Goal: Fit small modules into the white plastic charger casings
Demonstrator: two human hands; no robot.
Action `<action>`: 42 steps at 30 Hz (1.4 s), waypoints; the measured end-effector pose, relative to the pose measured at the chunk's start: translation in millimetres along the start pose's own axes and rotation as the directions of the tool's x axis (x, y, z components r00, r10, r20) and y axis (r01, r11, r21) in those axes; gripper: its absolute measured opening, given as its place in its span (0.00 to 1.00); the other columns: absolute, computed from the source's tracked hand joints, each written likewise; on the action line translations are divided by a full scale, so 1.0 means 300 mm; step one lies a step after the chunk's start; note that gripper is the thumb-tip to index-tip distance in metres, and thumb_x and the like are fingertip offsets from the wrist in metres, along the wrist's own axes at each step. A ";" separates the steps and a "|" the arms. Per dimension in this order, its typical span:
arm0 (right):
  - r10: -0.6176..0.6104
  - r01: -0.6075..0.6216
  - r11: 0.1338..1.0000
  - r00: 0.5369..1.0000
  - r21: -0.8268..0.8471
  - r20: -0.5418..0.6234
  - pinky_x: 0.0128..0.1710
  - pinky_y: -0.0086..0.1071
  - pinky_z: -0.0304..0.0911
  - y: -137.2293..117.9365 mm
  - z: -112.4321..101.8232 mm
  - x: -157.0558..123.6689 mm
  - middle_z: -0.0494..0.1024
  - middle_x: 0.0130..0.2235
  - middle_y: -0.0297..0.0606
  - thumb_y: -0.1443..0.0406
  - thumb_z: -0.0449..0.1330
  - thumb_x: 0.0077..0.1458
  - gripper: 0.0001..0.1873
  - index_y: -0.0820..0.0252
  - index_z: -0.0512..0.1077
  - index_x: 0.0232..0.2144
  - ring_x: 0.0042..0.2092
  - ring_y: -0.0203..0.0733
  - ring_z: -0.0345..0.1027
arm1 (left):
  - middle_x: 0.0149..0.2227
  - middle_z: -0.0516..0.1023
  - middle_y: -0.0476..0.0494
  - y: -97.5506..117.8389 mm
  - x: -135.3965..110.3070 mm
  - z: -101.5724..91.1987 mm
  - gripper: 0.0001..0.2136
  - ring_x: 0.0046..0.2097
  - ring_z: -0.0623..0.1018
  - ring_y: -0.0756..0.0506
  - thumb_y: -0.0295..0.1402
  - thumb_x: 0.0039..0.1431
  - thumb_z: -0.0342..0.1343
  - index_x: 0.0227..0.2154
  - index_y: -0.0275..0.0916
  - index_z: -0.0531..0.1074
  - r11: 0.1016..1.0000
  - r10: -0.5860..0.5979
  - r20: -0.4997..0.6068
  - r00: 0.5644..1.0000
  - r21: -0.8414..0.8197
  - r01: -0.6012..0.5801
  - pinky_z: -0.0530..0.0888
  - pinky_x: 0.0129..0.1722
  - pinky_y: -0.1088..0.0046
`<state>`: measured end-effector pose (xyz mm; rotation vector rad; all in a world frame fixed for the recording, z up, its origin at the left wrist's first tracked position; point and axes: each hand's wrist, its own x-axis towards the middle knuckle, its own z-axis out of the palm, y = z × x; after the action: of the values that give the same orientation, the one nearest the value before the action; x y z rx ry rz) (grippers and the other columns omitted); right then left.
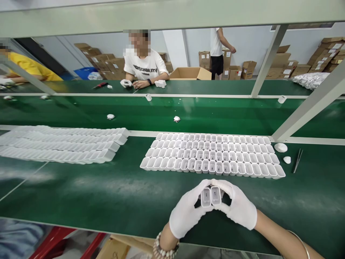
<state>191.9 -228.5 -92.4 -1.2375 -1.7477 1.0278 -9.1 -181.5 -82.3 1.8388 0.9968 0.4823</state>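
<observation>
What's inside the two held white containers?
Left container and right container: each shows a small dark mark on its floor, slot or object unclear. Left hand and right hand partly hide their outer sides.

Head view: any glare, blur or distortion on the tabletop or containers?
Head view: pale glare patches on the green tabletop; head view: held white containers fairly crisp; head view: container rows at left look washed out and stretched, probably wide-lens distortion.

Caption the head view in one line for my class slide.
Gloved left hand and right hand hold two white tubs side by side, near rows of similar tubs.
</observation>
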 end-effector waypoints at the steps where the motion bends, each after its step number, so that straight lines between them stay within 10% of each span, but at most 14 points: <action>1: -0.002 0.002 1.000 1.000 -0.003 -0.001 0.58 0.47 0.66 0.000 0.001 0.000 0.71 0.58 0.40 0.63 0.62 0.59 0.29 0.45 0.61 0.61 0.56 0.48 0.69 | 0.60 0.70 0.47 -0.001 -0.001 0.000 0.29 0.61 0.70 0.37 0.32 0.55 0.61 0.60 0.50 0.65 1.000 -0.008 -0.002 1.000 0.010 0.008 0.73 0.57 0.62; 12: 0.033 -0.032 0.999 0.974 0.006 -0.222 0.57 0.48 0.66 0.011 -0.005 -0.019 0.70 0.58 0.46 0.67 0.62 0.55 0.29 0.53 0.62 0.58 0.59 0.51 0.66 | 0.57 0.73 0.44 -0.041 -0.012 0.016 0.25 0.54 0.77 0.41 0.29 0.53 0.60 0.55 0.45 0.70 0.993 -0.096 -0.233 0.968 -0.093 0.076 0.75 0.54 0.63; 18: 0.085 -0.085 0.996 0.996 -0.012 -0.030 0.59 0.49 0.64 0.011 0.010 -0.014 0.71 0.58 0.42 0.62 0.65 0.54 0.29 0.50 0.65 0.58 0.58 0.50 0.67 | 0.52 0.78 0.47 -0.015 -0.006 0.011 0.23 0.51 0.78 0.43 0.31 0.50 0.65 0.51 0.46 0.72 1.000 0.001 -0.078 0.997 -0.007 -0.001 0.75 0.54 0.64; 30: 0.012 -0.033 0.994 0.980 -0.101 -0.198 0.58 0.49 0.65 0.022 -0.008 -0.031 0.71 0.59 0.41 0.65 0.63 0.56 0.30 0.47 0.61 0.59 0.59 0.50 0.66 | 0.54 0.74 0.42 -0.021 -0.014 0.002 0.25 0.51 0.77 0.41 0.28 0.49 0.61 0.53 0.43 0.71 0.984 -0.130 -0.140 0.982 -0.136 0.111 0.74 0.54 0.62; 42: 0.003 -0.011 0.988 0.998 -0.153 -0.056 0.58 0.51 0.65 0.044 0.001 -0.028 0.71 0.58 0.42 0.61 0.65 0.55 0.31 0.46 0.62 0.60 0.58 0.52 0.67 | 0.50 0.79 0.45 0.002 0.003 -0.007 0.22 0.50 0.78 0.40 0.39 0.49 0.67 0.49 0.46 0.74 0.997 -0.009 0.005 1.000 -0.082 0.009 0.74 0.53 0.63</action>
<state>198.6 -233.9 -105.4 -1.3552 -1.8079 0.8678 -9.9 -179.8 -80.9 1.7610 0.9678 0.5060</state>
